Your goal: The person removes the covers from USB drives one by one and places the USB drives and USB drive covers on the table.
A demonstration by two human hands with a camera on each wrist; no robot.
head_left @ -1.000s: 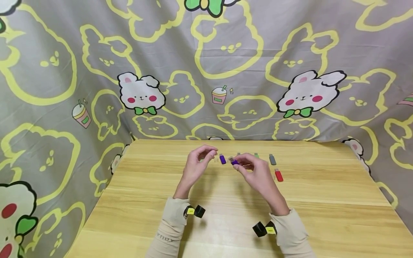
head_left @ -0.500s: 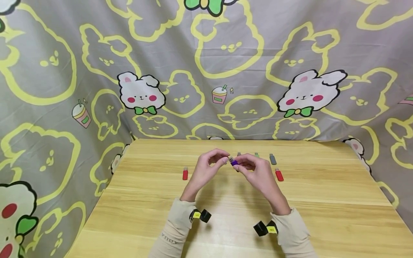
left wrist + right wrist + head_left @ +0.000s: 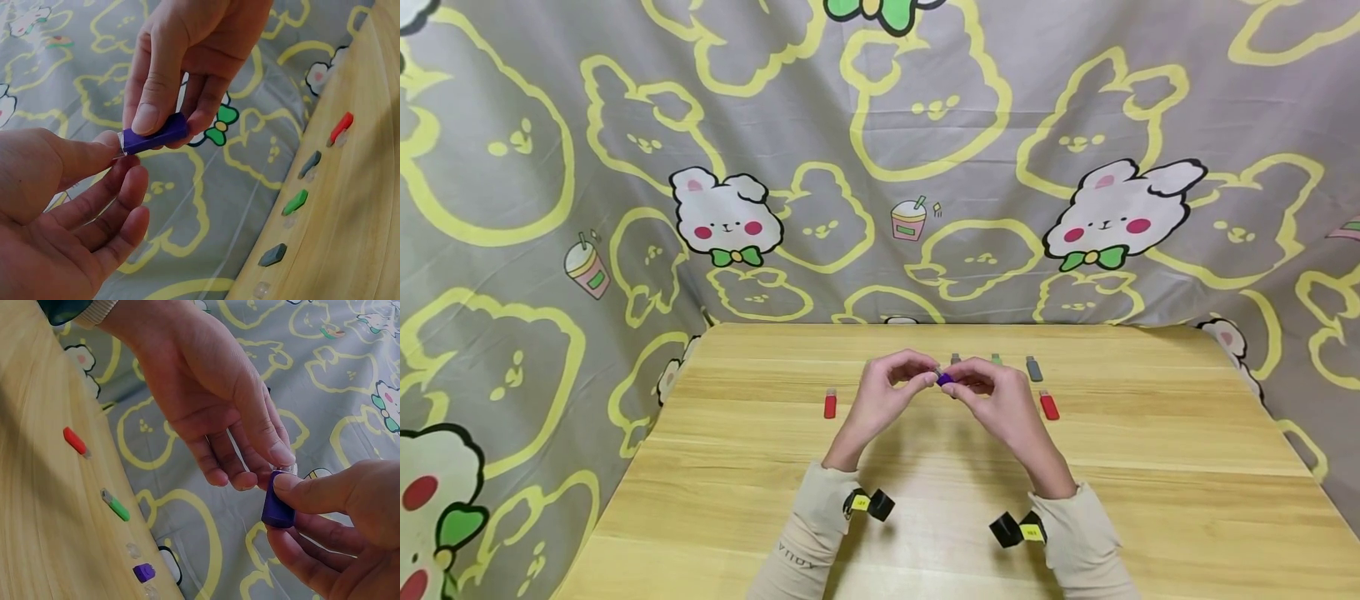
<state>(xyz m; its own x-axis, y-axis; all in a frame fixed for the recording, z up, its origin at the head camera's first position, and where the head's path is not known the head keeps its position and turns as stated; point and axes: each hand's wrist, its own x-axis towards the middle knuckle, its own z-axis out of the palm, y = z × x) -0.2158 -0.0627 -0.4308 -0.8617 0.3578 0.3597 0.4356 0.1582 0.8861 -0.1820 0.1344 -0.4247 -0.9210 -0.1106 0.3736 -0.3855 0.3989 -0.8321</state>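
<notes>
Both hands meet in mid-air over the far part of the table around one purple USB flash drive (image 3: 945, 380). Thumb and fingers of my right hand (image 3: 1000, 396) pinch its purple body (image 3: 156, 137). From the other side, my left hand (image 3: 886, 390) pinches the connector end with thumb and index finger. A bit of clear plastic and bright metal (image 3: 286, 469) shows there, mostly covered by the left fingertips. The left hand's other fingers are loosely bent below the drive in the left wrist view. A second purple flash drive (image 3: 144, 572) lies on the table.
More flash drives lie on the wooden table (image 3: 760, 467): a red one (image 3: 830, 405) at left, another red one (image 3: 1048, 406) at right, a grey one (image 3: 1033, 369), and a green one (image 3: 295, 202). Small clear caps (image 3: 262, 289) lie beside several. A patterned curtain (image 3: 820, 108) hangs behind.
My left hand has moved right to the purple flash drive's connector end and now pinches it, uncovering the left red drive. The right hand keeps its hold, almost still.
</notes>
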